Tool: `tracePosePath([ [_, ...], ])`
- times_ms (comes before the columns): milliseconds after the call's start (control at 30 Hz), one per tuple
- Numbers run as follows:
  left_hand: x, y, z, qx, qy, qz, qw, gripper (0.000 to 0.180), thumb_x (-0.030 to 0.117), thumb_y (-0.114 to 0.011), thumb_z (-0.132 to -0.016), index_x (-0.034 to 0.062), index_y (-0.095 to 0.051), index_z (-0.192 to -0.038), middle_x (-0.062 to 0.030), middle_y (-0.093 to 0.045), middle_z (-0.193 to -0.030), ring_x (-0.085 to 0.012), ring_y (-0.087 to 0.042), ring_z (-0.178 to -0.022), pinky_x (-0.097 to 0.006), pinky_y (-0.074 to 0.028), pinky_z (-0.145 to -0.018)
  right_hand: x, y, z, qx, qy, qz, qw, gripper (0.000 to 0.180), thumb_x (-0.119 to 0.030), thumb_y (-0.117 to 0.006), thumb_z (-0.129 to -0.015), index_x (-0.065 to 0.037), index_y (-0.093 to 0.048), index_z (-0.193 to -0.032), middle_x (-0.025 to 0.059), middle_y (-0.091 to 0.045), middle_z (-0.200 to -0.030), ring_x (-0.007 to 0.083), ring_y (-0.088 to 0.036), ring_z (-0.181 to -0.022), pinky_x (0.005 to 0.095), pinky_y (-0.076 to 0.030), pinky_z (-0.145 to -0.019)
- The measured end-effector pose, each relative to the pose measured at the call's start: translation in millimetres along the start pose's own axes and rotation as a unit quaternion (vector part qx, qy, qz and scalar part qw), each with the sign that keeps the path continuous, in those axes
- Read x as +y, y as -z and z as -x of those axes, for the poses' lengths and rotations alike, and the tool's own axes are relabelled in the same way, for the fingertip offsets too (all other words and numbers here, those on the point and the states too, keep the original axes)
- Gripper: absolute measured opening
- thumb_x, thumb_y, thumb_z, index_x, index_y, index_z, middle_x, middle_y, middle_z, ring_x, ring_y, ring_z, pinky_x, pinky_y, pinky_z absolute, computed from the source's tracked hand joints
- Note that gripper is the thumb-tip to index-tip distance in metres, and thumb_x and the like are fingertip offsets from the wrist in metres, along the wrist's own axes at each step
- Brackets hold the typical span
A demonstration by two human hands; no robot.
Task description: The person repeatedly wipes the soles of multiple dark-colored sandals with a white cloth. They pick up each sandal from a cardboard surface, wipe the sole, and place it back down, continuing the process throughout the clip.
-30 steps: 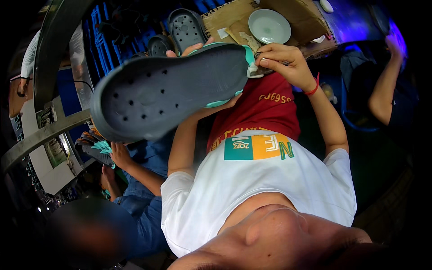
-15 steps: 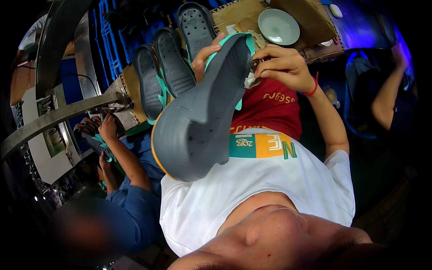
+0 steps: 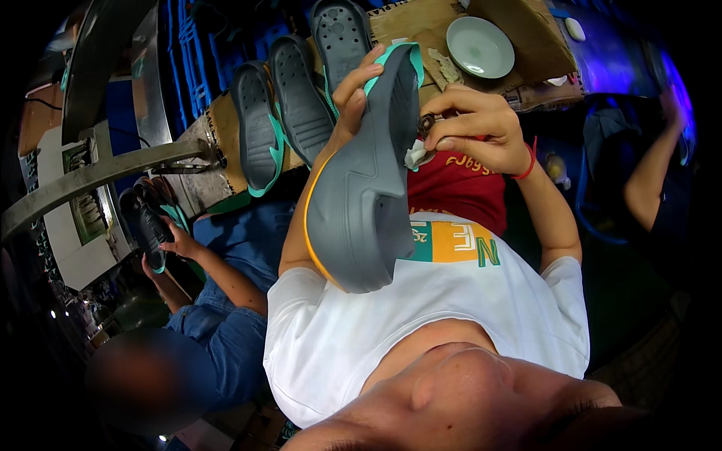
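Left hand (image 3: 356, 89) clamped on gray clog (image 3: 350, 218), which is tilted up in front of white shirt (image 3: 481, 297). Right hand (image 3: 481, 129) pinches white wad (image 3: 416, 155) beside clog's inner edge, contact unclear; three more clogs (image 3: 299, 94) lie beyond, pale bowl (image 3: 481, 49) farther right.

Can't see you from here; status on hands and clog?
Left hand gripping grey clog. Right hand pinching white wad beside it. Three more clogs beyond.
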State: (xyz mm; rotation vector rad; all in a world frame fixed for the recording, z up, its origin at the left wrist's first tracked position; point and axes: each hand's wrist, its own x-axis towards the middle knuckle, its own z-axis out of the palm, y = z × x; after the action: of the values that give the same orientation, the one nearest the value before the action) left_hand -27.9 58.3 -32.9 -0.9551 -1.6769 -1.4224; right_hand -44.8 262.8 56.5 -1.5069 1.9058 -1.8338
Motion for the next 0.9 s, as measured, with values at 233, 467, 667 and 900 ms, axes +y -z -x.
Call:
tracePosePath([
  [233,-2,2,-1,0.016,-0.002,-0.009,1.0,0.092,0.011,-0.076,-0.075,0.0157,-0.02,-0.147,-0.019,-0.04,-0.132,-0.0447,-0.043,-0.124,-0.051,-0.043,-0.099,-2,-2,0,0.017,0.001,-0.025,1.0,0.011,-0.009,-0.067,-0.077,0.001,-0.068,-0.081,0.018,-0.063,-0.092,0.0228,-0.056,-0.075,0.0303,-0.044,-0.065],
  [467,54,40,-41,-0.141,0.21,-0.133,0.958,0.097,0.03,-0.081,-0.064,0.0038,-0.028,-0.141,-0.0158,-0.044,-0.137,-0.0301,-0.044,-0.128,-0.045,-0.034,-0.108,9,4,21,0.233,-0.042,-0.172,0.956,0.016,-0.008,-0.058,-0.09,0.006,-0.066,-0.09,0.0174,-0.063,-0.105,0.0193,-0.06,-0.091,0.0273,-0.046,-0.08],
  [667,79,89,-23,0.124,0.415,0.27,0.86,0.086,0.039,-0.051,-0.073,-0.0042,-0.025,-0.143,-0.0227,-0.04,-0.141,-0.0429,-0.046,-0.124,-0.046,-0.042,-0.101,23,7,54,0.296,-0.135,-0.205,0.923,0.015,-0.007,-0.056,-0.092,0.006,-0.065,-0.094,0.0131,-0.063,-0.108,0.0165,-0.056,-0.099,0.0268,-0.04,-0.09],
  [900,45,141,32,0.171,0.5,0.105,0.842,0.049,0.027,-0.035,-0.093,-0.0029,-0.04,-0.133,-0.0163,-0.052,-0.127,-0.0243,-0.053,-0.114,-0.037,-0.04,-0.099,30,-4,61,0.317,-0.18,-0.195,0.911,0.014,-0.006,-0.057,-0.092,0.005,-0.065,-0.094,0.0086,-0.064,-0.107,0.0108,-0.055,-0.09,0.0228,-0.041,-0.079],
])
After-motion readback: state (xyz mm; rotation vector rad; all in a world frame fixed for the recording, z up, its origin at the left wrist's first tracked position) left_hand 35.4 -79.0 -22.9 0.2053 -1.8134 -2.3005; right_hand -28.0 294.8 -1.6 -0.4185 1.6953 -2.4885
